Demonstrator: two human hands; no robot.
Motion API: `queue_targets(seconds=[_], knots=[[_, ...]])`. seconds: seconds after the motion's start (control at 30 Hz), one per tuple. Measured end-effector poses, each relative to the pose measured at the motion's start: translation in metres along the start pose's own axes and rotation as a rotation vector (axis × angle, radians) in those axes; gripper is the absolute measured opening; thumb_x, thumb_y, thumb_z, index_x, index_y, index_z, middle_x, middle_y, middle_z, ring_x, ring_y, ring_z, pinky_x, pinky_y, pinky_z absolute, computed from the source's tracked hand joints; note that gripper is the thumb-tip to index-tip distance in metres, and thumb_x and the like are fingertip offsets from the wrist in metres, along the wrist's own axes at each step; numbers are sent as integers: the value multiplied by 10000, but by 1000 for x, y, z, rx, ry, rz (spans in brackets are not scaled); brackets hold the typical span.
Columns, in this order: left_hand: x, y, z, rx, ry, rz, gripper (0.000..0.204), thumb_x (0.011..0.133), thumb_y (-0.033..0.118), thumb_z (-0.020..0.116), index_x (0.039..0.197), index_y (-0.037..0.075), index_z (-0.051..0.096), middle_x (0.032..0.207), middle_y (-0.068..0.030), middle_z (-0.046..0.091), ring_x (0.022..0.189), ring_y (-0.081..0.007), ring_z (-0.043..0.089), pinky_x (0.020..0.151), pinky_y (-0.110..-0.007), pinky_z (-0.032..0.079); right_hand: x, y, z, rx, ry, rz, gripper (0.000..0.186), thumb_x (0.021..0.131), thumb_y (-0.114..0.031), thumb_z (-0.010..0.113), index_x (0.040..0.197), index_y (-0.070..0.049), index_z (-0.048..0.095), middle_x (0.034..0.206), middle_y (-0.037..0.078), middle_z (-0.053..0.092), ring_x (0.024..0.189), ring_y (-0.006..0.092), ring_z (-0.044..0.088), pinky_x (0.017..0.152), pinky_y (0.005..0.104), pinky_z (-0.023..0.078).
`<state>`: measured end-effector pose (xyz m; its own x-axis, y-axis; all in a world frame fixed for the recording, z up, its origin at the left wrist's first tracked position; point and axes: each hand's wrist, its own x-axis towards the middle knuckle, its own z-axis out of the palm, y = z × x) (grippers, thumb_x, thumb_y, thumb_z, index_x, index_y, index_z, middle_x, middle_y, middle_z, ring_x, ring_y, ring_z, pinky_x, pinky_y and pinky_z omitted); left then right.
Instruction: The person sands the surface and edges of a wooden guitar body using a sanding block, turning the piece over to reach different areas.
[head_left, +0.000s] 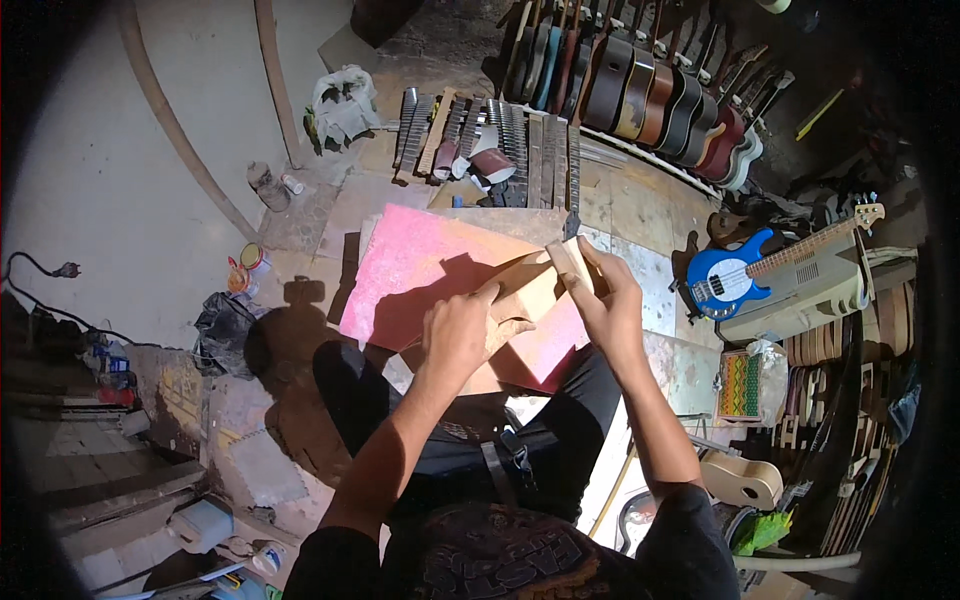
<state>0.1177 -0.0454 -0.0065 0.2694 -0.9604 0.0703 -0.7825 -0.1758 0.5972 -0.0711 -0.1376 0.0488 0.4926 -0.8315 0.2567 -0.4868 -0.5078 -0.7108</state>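
Head view: wood piece [545, 285] is over the near right part of the pink board [400, 235], which lies by the lap. Right hand [612, 300] pinches the piece's pale end, thumb on one side, fingers on the other. Left hand [458, 325] is curled at the other end, index reaching along the wood, a curled tan sheet [508, 335] under or just beside the fingers; can't tell if it's gripped or only pressed. Reads to me as hand-smoothing a face. To do it well: let the right hand do the clamping, back the piece against the board so it can't rock, run the left in long even strokes along the grain, light pressure near edges so they don't round over. Tilt the face to the lamp to spot scratches; the hands' shadow on the board suggests light is being blocked. Beyond the board: a row of necks [515, 150] and dark red abrasive rolls [492, 165]. Blue bass [730, 278] is right of the board. Hard to make out: the piece's underside and left end, hidden by the left hand; the sheet's working face; left fingertips; whether the wood actually touches the board.
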Motion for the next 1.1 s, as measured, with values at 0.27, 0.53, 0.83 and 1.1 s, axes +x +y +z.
queue_targets(seconds=[0.27,0.53,0.83,1.1], knots=[[2,2,-6,23,1,-9,654,804,618,790,1155,69,740,864,-208,756,822,-396,749,745,-527,587,2,4,3,-49,79,-40,447,904,-121,751,1328,0,681,1114,237,676,967,370,654,887,396,533],[0,-6,2,63,25,-4,686,781,654,792,1143,73,741,863,-206,753,811,-424,737,736,-527,586,-23,0,12,-246,48,-181,575,810,-116,816,1369,-79,685,1176,229,680,1085,366,646,971,409,514],[6,-2,-2,87,27,16,682,788,632,788,1188,81,745,835,-219,748,781,-403,747,712,-511,597,-26,-5,15,-249,78,-175,531,815,-166,814,1335,-126,717,1168,190,681,1033,345,642,912,421,536],[5,-6,-1,70,89,8,613,765,569,830,1074,47,745,797,-246,721,786,-446,720,695,-529,572,-30,-26,18,-240,40,-260,543,820,-150,779,1357,-147,705,1198,191,664,1070,386,611,930,449,516]])
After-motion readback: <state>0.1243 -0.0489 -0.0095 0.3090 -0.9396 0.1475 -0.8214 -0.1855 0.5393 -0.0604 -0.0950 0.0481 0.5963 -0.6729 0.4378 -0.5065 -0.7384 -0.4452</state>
